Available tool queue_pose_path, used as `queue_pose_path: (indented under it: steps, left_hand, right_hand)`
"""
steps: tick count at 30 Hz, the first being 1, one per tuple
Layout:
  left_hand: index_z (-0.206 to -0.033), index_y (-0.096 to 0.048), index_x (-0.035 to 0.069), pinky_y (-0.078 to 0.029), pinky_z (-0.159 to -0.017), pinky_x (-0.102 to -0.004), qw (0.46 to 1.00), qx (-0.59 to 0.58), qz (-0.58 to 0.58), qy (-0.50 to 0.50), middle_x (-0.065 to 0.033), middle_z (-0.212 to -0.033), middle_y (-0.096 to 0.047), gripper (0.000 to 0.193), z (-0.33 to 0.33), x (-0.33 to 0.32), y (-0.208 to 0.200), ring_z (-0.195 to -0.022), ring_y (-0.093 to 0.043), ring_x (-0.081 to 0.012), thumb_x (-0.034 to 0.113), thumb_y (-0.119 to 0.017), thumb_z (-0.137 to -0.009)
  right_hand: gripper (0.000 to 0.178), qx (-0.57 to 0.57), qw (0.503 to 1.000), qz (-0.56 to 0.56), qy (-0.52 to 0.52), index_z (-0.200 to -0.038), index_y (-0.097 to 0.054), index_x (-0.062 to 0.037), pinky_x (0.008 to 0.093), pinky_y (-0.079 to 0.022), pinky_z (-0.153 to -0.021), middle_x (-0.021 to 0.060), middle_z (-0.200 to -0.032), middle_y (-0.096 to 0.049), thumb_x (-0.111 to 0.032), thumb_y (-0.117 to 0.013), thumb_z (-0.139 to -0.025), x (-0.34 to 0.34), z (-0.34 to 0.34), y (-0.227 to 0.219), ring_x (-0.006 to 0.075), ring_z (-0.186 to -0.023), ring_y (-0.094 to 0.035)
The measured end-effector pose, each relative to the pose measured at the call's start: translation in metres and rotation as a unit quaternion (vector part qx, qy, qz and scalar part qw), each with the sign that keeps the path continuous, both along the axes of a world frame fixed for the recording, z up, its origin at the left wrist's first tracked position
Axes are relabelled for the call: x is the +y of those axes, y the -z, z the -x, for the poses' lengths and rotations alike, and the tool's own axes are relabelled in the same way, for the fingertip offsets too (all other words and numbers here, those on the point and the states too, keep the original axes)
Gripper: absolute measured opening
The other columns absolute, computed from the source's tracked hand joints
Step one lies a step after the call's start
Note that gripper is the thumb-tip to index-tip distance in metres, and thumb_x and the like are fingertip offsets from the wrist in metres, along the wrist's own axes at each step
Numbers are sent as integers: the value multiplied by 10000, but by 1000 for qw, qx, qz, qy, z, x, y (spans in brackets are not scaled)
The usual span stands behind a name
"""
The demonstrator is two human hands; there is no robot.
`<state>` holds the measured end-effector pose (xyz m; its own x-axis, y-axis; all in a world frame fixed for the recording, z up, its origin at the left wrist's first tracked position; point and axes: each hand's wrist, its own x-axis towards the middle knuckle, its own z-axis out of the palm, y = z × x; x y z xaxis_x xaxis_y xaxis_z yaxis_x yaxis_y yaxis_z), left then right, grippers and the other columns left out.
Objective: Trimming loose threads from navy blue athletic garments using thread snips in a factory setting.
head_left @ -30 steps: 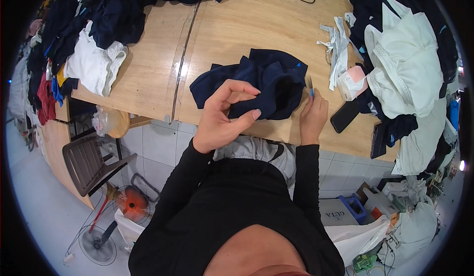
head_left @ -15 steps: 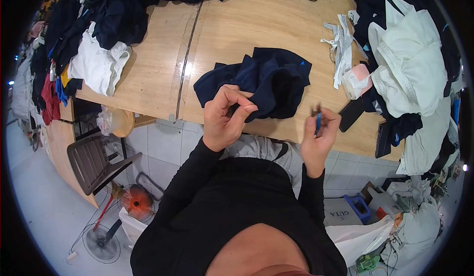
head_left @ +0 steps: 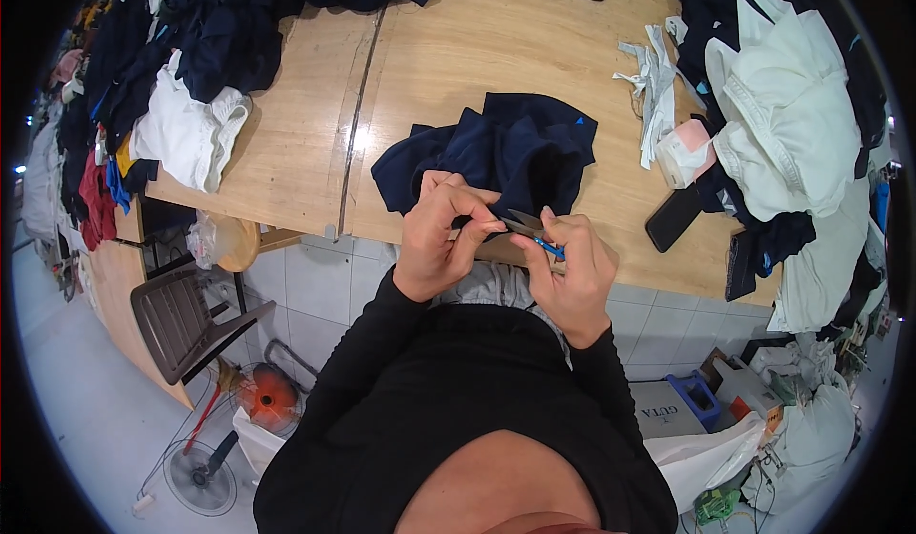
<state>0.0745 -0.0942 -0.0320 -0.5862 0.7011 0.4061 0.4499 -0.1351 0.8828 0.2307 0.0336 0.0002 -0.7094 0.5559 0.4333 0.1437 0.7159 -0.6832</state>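
A crumpled navy garment (head_left: 477, 157) lies at the table's near edge, with a dark opening facing right and a small blue triangle on its far right corner. My left hand (head_left: 444, 238) is closed on the near edge of this garment, thumb and forefinger pinched. Whether a thread is in that pinch is too small to tell. In my right hand (head_left: 577, 272) is a pair of small thread snips (head_left: 551, 247) with a blue handle. Their metal blades point left, right by my left fingertips and over the garment's near edge.
Dark garments (head_left: 229, 33) and white clothing (head_left: 191, 133) heap at the left. On the right are a black phone (head_left: 674, 219), a pink-and-white box (head_left: 687, 150), white fabric strips (head_left: 656, 95) and a pile of white garments (head_left: 787, 114). A brown chair (head_left: 176, 319) stands lower left.
My right hand has moved left with the snips, bringing the blades up to my left fingertips. My left hand stays pinched at the garment's edge.
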Motion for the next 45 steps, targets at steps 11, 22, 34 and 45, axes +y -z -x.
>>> queue_pose_path:
  steps: [11,22,34,45]
  left_hand:
    - [-972,-651,91,-400,-815,-360,999,49,-6,-1,-90,-941,-774,227,2,4,2,-744,-580,-215,118,-863,-896]
    - [-1128,-557,44,-520,-898,-309,943,-219,-34,-248,-113,-957,-748,125,75,-53,15,-903,-656,-148,147,-497,-1167]
    - [-1563,-475,-59,-460,-1191,-370,881,-454,122,44,-155,-1545,-593,515,-16,42,30,-1421,-580,-226,168,-610,-1121]
    - [-1708,-191,-26,-233,-1332,-497,691,-649,-225,225,-191,-1766,-288,807,1,20,-21,-1621,-317,-344,457,-445,-1113]
  right_hand:
    - [316,13,998,-58,3,-982,-693,-7,332,-510,-553,131,-826,-717,-116,-938,-816,1,3,5,282,-652,-695]
    - [383,-29,930,291,225,-1108,-696,23,240,-489,-730,8,-854,-647,-149,-942,-869,55,-32,57,77,-796,-586]
    - [248,-95,987,87,99,-987,-738,-11,363,-541,-667,124,-789,-672,3,-851,-767,23,18,62,274,-738,-699]
    - [111,89,947,306,30,-905,-713,20,257,-441,-609,81,-865,-718,51,-819,-890,-9,-33,41,112,-709,-618]
